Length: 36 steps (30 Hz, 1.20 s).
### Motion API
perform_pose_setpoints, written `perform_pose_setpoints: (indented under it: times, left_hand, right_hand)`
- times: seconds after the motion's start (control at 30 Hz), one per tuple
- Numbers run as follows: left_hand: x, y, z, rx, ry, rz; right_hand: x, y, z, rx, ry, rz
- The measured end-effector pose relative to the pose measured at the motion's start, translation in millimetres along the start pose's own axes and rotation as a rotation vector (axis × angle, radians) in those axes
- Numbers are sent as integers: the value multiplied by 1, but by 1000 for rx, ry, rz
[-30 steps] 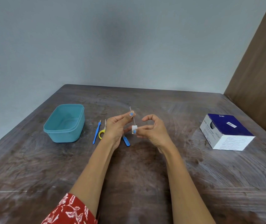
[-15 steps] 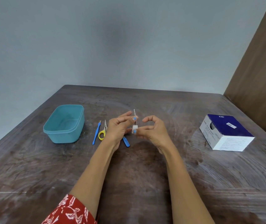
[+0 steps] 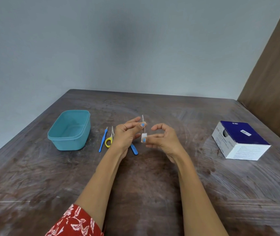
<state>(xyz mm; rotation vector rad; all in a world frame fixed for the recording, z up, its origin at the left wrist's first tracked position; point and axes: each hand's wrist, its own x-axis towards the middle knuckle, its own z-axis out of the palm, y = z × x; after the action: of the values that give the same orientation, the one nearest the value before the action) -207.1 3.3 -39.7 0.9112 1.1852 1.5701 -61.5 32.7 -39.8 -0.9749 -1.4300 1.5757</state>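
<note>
Both hands are raised above the scuffed dark brown wooden tabletop [image 3: 153, 193], to the right of the teal rectangular plastic container [image 3: 69, 130]. The left hand [image 3: 127, 133] holds a thin silver metal pick [image 3: 142, 118] upright, its fingers [image 3: 130, 124] curled so that the thumb and a fingertip pinch the shaft, with the tip standing clear above them.

The right hand [image 3: 164, 140], farther from the container than the left, has its fingers [image 3: 159, 126] bent and pinches a small white square pad [image 3: 144, 137] that sits against the lower end of the pick. Whether the pad wraps fully round the metal cannot be told.

Just right of the container lie a slim blue plastic tool [image 3: 103, 140] and a small pair of yellow-handled scissors [image 3: 109, 139], side by side and both pointing away from the person. A blue plastic handle [image 3: 134, 149] shows a little farther right of the container, its upper part hidden under the left hand. A dark blue and white cardboard box [image 3: 239, 140] stands well apart from the container, beyond both hands. A red sleeve with a white leaf print [image 3: 74, 222] covers the left upper arm.
</note>
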Motion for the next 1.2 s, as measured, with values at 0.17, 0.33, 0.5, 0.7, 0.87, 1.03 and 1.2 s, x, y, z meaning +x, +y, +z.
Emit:
perform_pose_setpoints:
  times: [0.17,0.33,0.5,0.7,0.87,1.03,1.2]
  left_hand:
    - [1,-1,1,11,-16,14]
    - [1,-1,0,10,-14,32]
    - [2,-4,-1,-18,-16,5]
    - [3,-6,-1,-2,-38,11]
    - [3,-7,-1,-12,-25,14]
    - [3,-7,1,-3,-39,18]
    - [3,-6,3,-5,-23,13]
  right_hand:
    - [4,-1,2,36,2,-20]
    - [12,-3,-1,92,-29,-23]
    - [7,-1,-5,104,-98,69]
    - [5,-1,-7,112,-29,-5]
    - [2,1,-7,32,-74,30]
    - [3,-2,-6,11,-25,-17]
    - [2,-2,-5,-5,-31,3]
